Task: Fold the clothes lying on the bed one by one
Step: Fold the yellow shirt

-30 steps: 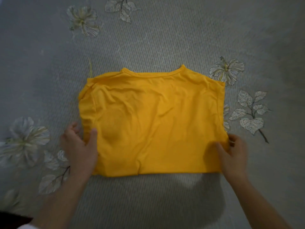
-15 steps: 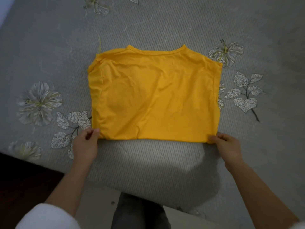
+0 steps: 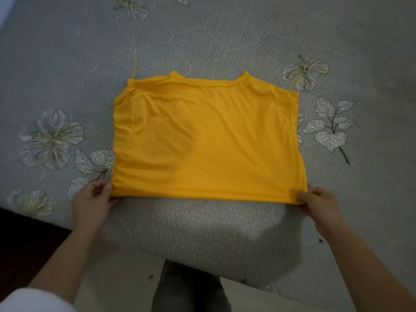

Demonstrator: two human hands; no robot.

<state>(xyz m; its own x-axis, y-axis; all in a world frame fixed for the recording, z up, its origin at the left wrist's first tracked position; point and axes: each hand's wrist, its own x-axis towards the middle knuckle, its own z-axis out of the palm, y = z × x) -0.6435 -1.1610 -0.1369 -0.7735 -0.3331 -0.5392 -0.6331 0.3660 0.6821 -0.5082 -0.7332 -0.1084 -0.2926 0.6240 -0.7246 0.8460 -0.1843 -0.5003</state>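
shirt (image 3: 209, 140): yellow | bedspread (image 3: 225, 37): grey, white flower-and-leaf print

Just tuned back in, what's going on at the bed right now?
A person stands at the edge of the bed and works on a yellow T-shirt. The shirt lies flat on the grey floral cover as a rough rectangle, its neckline on the far side. The left hand pinches the near-left corner and the right hand pinches the near-right corner, so both hold the near edge, which is not yet lifted.
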